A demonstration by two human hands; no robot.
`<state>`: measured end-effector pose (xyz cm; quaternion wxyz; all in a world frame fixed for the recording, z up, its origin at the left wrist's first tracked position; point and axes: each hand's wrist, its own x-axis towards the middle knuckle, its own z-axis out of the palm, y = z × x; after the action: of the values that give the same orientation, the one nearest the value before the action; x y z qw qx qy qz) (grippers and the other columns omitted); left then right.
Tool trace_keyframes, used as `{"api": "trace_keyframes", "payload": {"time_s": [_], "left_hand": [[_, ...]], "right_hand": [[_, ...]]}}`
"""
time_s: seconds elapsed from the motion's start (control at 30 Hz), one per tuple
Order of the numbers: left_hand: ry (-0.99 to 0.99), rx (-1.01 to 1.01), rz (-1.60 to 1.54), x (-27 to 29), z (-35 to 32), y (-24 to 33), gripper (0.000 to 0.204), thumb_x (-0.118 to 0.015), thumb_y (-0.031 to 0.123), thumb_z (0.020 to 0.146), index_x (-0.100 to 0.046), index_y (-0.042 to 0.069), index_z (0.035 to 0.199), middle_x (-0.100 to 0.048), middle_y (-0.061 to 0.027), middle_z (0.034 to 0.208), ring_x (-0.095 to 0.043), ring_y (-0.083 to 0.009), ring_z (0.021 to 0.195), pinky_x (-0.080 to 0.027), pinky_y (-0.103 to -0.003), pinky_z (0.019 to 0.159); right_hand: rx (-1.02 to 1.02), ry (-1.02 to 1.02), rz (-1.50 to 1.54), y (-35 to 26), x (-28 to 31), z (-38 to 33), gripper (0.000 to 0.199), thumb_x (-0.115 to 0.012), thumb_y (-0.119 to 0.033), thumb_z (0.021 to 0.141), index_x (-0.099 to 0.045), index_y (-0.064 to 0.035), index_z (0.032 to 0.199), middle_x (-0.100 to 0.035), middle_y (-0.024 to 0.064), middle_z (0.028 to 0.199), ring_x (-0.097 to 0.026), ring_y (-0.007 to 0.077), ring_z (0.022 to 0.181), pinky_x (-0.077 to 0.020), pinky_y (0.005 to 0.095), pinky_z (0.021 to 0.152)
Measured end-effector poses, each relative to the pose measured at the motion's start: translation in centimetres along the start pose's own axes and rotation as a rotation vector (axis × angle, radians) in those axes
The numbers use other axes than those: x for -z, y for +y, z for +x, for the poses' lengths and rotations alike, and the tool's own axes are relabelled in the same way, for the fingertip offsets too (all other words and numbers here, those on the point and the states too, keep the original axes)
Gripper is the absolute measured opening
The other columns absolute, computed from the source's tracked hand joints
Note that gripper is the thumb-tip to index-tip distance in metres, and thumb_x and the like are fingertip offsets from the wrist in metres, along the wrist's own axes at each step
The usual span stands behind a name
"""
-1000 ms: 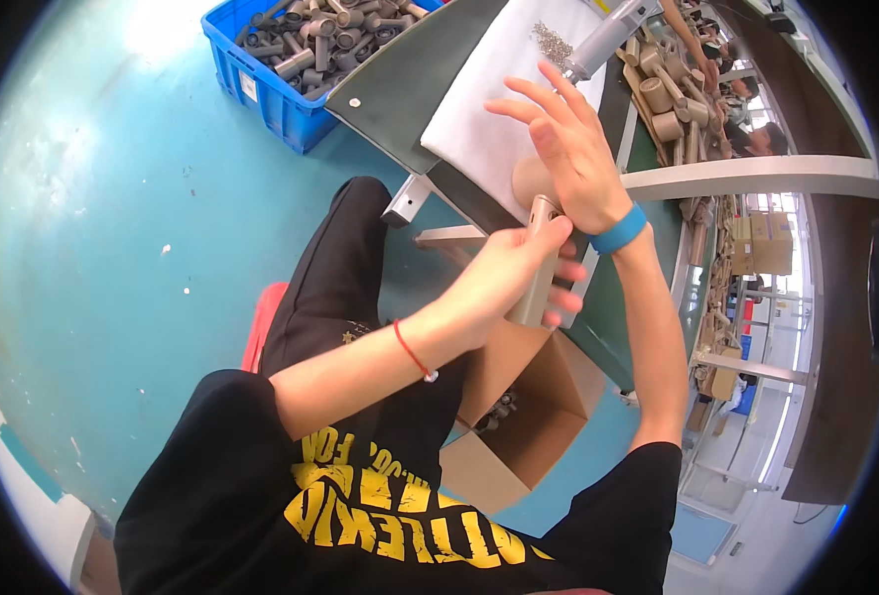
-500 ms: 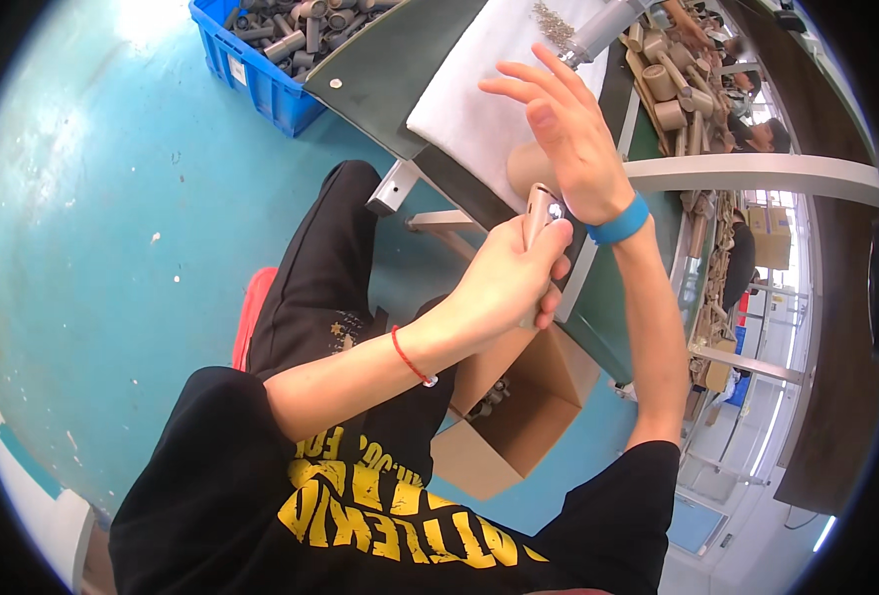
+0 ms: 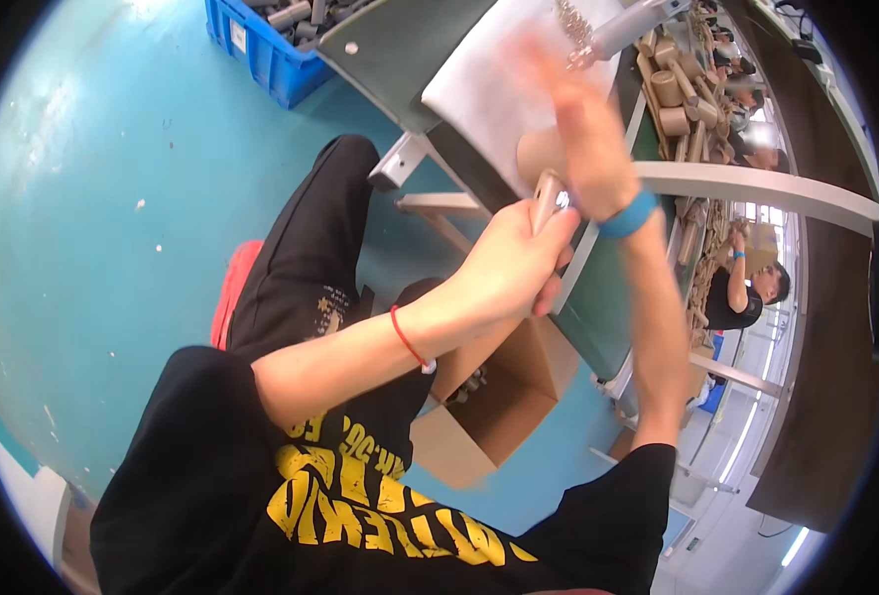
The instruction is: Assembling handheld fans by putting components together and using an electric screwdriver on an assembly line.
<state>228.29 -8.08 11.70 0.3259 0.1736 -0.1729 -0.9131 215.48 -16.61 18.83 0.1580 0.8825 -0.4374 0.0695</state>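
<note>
My left hand (image 3: 514, 258) is closed round a tan handle-shaped part (image 3: 547, 190), whose top end sticks up past the thumb and shows a small shiny spot. My right hand (image 3: 593, 149), with a blue wristband, is just beyond that end; its stretched fingers are blurred by motion and seem to hold nothing. Behind the handle-shaped part, partly covered by the right hand, is a tan cylinder (image 3: 537, 154) at the edge of a white pad (image 3: 469, 74). Whether the two tan pieces are joined, I cannot tell.
A grey, tube-shaped tool (image 3: 633, 30) and a heap of tiny metal pieces (image 3: 570, 18) are at the pad's far end. Tan parts (image 3: 670, 89) crowd the bench to the right. A blue crate (image 3: 261, 55) and an open cardboard box (image 3: 519, 397) stand lower. Co-workers sit far right.
My right hand was sharp with fingers spread and is now blurred, slightly nearer the handle-shaped part. My left hand keeps its grip. The whole view has shifted a little.
</note>
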Motion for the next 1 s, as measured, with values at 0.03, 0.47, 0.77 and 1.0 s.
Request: {"api": "trace_keyframes", "payload": {"time_s": [0.03,0.47,0.77,1.0], "left_hand": [[0.007,0.0,-0.012,0.1,0.0,0.2,0.026,-0.053,0.03,0.096,-0.046,0.006,0.093,-0.046,-0.0005,0.078,-0.046,-0.0075,0.053,-0.04,-0.024,0.044],[0.059,-0.073,-0.021,0.3,0.1,0.4,0.026,-0.047,0.024,0.094,-0.044,0.003,0.08,-0.047,-0.0039,0.065,-0.047,-0.0124,0.043,-0.037,-0.03,0.04],[0.16,-0.191,0.291,0.7,-1.1,0.0,0.033,-0.053,0.03,0.095,-0.047,0.001,0.11,-0.056,-0.0056,0.083,-0.052,-0.0094,0.054,-0.045,-0.025,0.045],[0.026,-0.288,0.424,0.4,-3.8,0.3,0.03,-0.051,0.027,0.097,-0.049,-0.002,0.103,-0.058,-0.0065,0.074,-0.056,-0.0112,0.049,-0.047,-0.026,0.045]], "right_hand": [[0.039,-0.072,0.464,-0.7,-1.0,1.4,0.052,-0.032,-0.027,0.103,-0.028,0.0,0.146,-0.032,0.0191,0.149,-0.022,0.029,0.142,-0.0095,0.0405,0.117],[0.117,-0.056,0.443,-1.7,-1.8,3.6,0.055,-0.031,-0.04,0.102,-0.039,-0.0011,0.14,-0.044,0.0169,0.14,-0.038,0.0306,0.132,-0.0242,0.0399,0.111],[-0.113,-0.213,0.752,-0.2,-1.3,1.8,0.064,-0.021,-0.045,0.103,-0.052,0.0042,0.129,-0.055,0.0129,0.134,-0.048,0.0271,0.127,-0.0333,0.038,0.108],[-0.472,-0.274,1.401,-0.8,1.8,-1.6,0.071,-0.025,-0.055,0.1,-0.065,0.0046,0.1,-0.068,0.016,0.09,-0.064,0.0207,0.086,-0.0491,0.0295,0.079]]}}
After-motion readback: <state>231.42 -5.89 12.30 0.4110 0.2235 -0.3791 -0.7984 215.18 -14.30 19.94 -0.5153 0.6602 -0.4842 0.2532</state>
